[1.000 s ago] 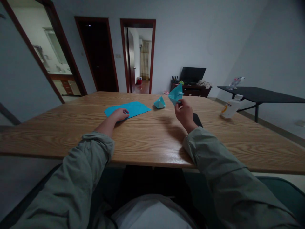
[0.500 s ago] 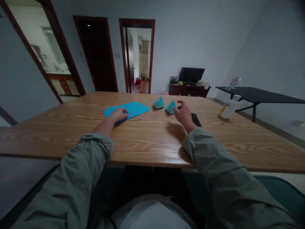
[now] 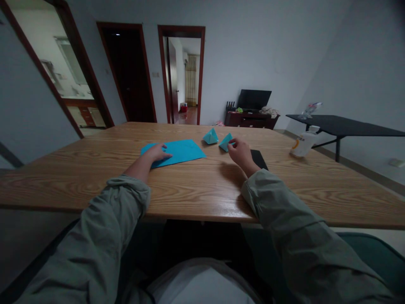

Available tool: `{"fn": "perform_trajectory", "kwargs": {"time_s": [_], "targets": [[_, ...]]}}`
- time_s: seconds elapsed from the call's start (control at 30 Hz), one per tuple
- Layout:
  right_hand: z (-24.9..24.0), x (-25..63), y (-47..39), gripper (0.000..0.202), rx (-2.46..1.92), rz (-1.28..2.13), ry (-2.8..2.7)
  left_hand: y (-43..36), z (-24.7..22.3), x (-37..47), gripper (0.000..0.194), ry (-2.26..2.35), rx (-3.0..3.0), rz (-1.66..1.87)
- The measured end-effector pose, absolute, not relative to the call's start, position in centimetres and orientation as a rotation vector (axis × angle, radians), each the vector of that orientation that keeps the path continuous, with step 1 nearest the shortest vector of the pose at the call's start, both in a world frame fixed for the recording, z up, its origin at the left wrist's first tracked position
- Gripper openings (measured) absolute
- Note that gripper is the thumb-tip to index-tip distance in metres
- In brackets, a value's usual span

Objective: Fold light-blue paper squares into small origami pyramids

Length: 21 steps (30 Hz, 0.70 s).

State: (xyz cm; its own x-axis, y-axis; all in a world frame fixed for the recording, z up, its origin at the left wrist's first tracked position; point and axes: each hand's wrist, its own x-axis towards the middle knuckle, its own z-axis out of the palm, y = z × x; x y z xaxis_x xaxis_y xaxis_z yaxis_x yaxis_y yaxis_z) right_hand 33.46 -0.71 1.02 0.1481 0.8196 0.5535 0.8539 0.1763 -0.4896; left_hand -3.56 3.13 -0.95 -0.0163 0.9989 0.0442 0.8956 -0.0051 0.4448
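Note:
Flat blue paper [image 3: 186,150] lies on the wooden table, left of centre. My left hand [image 3: 157,153] rests on its left part with the fingers spread. Two small folded blue paper shapes stand farther back: the left one [image 3: 210,136] is by itself, and the right one [image 3: 225,142] is at the fingertips of my right hand [image 3: 239,150]. The thumb and fingers of my right hand are closed in a pinch on that right shape's edge. A black flat object [image 3: 259,159] lies partly behind my right wrist.
A white bottle [image 3: 304,143] stands on the wooden table [image 3: 196,190] at the right. Beyond it is a black table [image 3: 344,125] with a clear plastic item on top. A television [image 3: 255,99] on a dark cabinet stands against the back wall.
The flat blue paper has turned and shifted slightly right and nearer under my left hand, whose fingers have spread. My right hand has moved a little left, its fingers closing at the right folded shape.

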Motion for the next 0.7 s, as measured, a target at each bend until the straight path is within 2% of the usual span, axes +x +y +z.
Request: {"fn": "perform_trajectory", "kwargs": {"time_s": [0.13, 0.3, 0.4, 0.5, 0.7], "targets": [[0.6, 33.2, -0.1, 0.025, -1.595, 0.178, -1.580, 3.0, -0.9, -3.2, 0.067, 1.841, 2.043, 0.453], [0.5, 32.1, -0.5, 0.023, -1.431, 0.934, -1.252, 2.2, -0.5, -1.4, 0.064, 1.673, 2.108, 0.396], [1.0, 31.7, -1.2, 0.025, -1.339, 1.226, -1.050, 1.5, -0.3, 0.2, 0.064, 1.601, 2.135, 0.369], [1.5, 31.8, -1.7, 0.025, -1.308, 1.367, -0.929, 0.8, -0.1, 1.6, 0.064, 1.547, 2.164, 0.340], [1.8, 31.9, -2.0, 0.015, -1.359, 1.403, -0.870, 0.2, -0.1, 2.6, 0.065, 1.521, 2.218, 0.285]]}}
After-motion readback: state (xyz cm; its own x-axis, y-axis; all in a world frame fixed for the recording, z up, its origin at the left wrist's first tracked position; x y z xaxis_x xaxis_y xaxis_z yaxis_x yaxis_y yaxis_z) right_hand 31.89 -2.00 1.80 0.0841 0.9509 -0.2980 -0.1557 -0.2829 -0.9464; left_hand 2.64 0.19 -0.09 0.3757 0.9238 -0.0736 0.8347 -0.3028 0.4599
